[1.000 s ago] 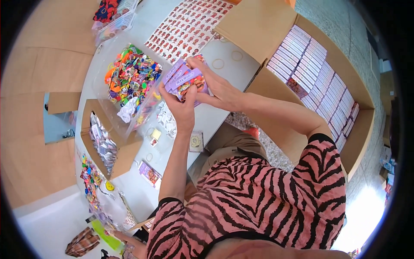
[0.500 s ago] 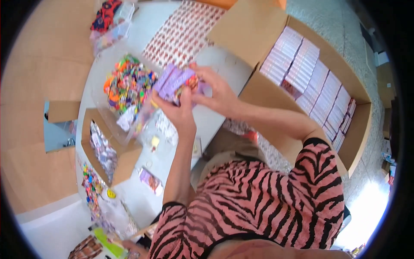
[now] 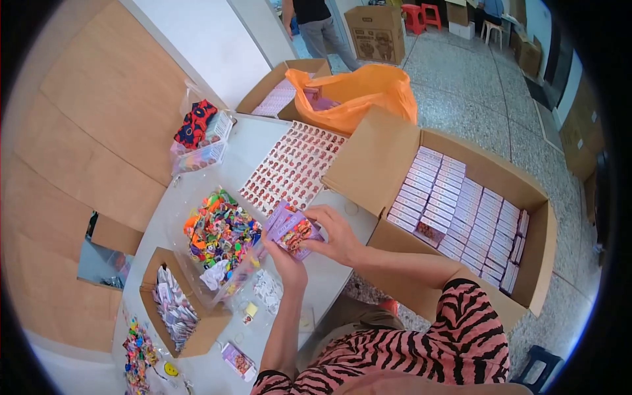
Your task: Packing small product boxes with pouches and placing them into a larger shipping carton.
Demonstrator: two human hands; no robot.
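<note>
Both hands clamped a small purple packet (image 3: 291, 228) from either side, the left hand (image 3: 284, 258) beneath and the right hand (image 3: 336, 234) at its far edge, holding it above the white table (image 3: 329, 283) where it could be worked freely. Just left of the packet sat a clear bag of colourful trinkets (image 3: 220, 230), to its right an open carton of matching purple boxes (image 3: 461, 210). Whether the packet was open or sealed was hidden by the fingers.

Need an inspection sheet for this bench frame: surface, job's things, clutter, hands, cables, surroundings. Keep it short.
Surface: white table, crowded on its left half.
Job's things: small purple box held in both hands; large carton at right, filled with rows of like boxes.
Clutter: clear bag of bright small toys; sheet of red stickers; small carton of packets.
Hands: left hand under the box, right hand on its right end.
Cables: nothing seen.
Surroundings: orange bag, speckled floor, a person standing far off.
</note>
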